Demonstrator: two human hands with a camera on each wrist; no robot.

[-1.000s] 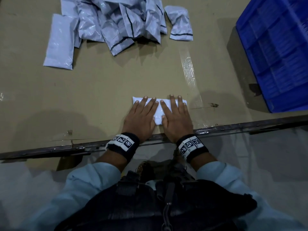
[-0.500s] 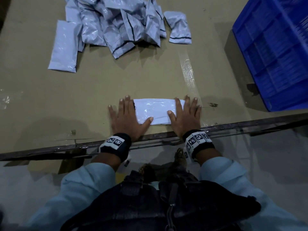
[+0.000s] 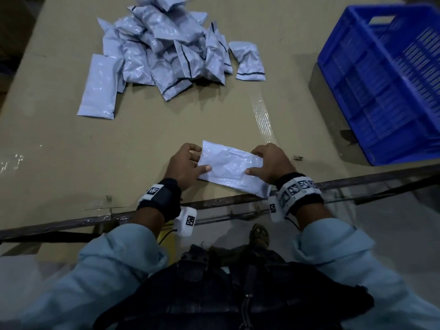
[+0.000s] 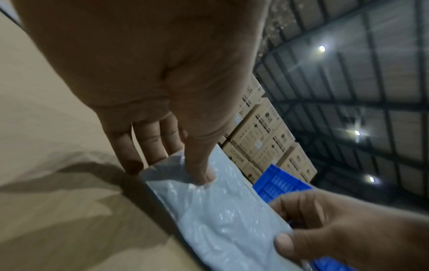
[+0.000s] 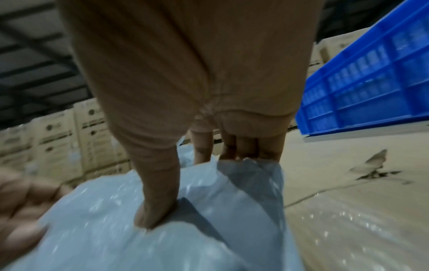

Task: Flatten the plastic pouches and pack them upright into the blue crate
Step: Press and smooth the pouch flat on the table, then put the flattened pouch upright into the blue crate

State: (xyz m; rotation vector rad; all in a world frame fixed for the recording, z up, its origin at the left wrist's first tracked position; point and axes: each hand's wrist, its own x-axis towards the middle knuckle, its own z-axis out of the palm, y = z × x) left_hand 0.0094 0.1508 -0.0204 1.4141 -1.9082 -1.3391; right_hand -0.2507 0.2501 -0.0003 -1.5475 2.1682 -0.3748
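Observation:
A flattened pale grey plastic pouch [image 3: 229, 169] is lifted off the cardboard table top near the front edge, tilted. My left hand [image 3: 188, 165] pinches its left end, thumb on top and fingers underneath [image 4: 202, 170]. My right hand [image 3: 266, 163] pinches its right end the same way, thumb [image 5: 155, 207] pressed into the film. The blue crate [image 3: 385, 77] stands at the far right of the table, seen empty inside. A heap of unflattened grey pouches [image 3: 166, 51] lies at the back centre.
One flat pouch [image 3: 100, 88] lies apart to the left of the heap. A strip of clear tape [image 3: 263, 115] crosses the table. A metal rail [image 3: 214, 206] runs along the table's front edge. Stacked cardboard cartons [image 4: 260, 132] stand beyond the table.
Both hands went from pressing flat on the pouch and sliding outward to gripping its two ends. The pouch has risen off the table and tilted.

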